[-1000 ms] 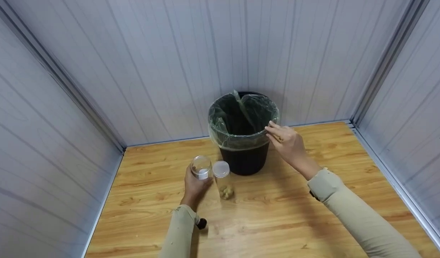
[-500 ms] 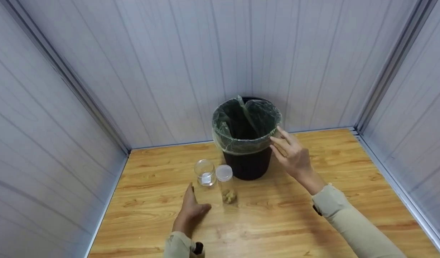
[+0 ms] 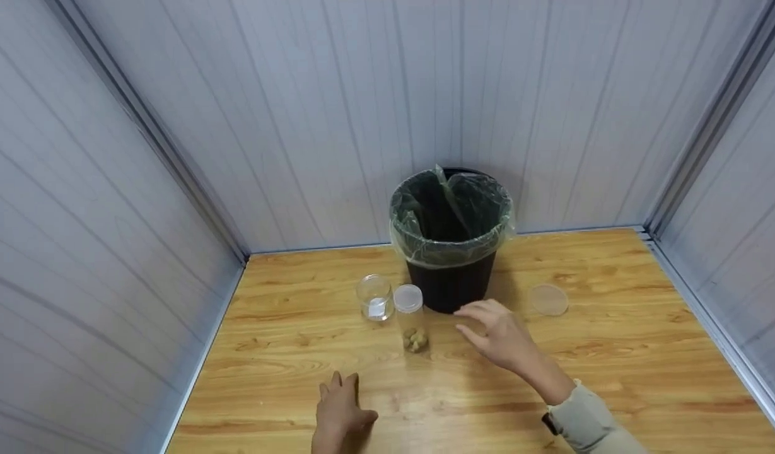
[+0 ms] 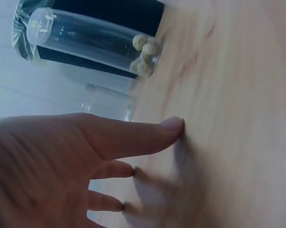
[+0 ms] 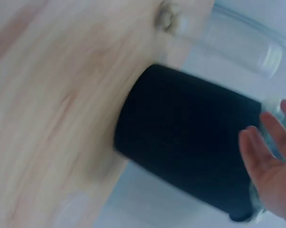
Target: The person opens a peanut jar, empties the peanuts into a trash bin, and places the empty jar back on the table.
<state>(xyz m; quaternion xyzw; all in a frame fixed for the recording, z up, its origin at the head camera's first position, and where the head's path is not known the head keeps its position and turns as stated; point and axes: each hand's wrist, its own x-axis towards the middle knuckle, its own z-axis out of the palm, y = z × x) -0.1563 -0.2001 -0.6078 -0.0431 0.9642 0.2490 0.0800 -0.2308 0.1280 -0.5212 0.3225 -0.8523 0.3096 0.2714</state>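
Observation:
A tall clear jar [image 3: 415, 321] with a translucent lid stands upright on the wooden surface, several small pale-brown round pieces at its bottom. Just left of it is a short clear jar [image 3: 375, 301] with a white label, apparently holding nothing else. My left hand [image 3: 340, 407] rests with its fingertips on the wood, nearer to me than both jars; the left wrist view shows the thumb [image 4: 143, 137] and fingers extended, gripping nothing. My right hand [image 3: 497, 334] hovers right of the tall jar, fingers loosely bent around air. In the right wrist view the spread fingers [image 5: 273, 137] touch nothing I can make out.
A black bin [image 3: 453, 280] lined with a clear plastic bag [image 3: 450, 252] stands behind the tall jar, near the back wall. To its right a flat translucent round lid [image 3: 548, 299] lies on the wood. Panel walls [image 3: 337, 126] enclose the back and both sides.
My left hand has let go of the short jar and drawn back toward me. My right hand has left the bin's rim and come down toward the tall jar. The round lid is now uncovered.

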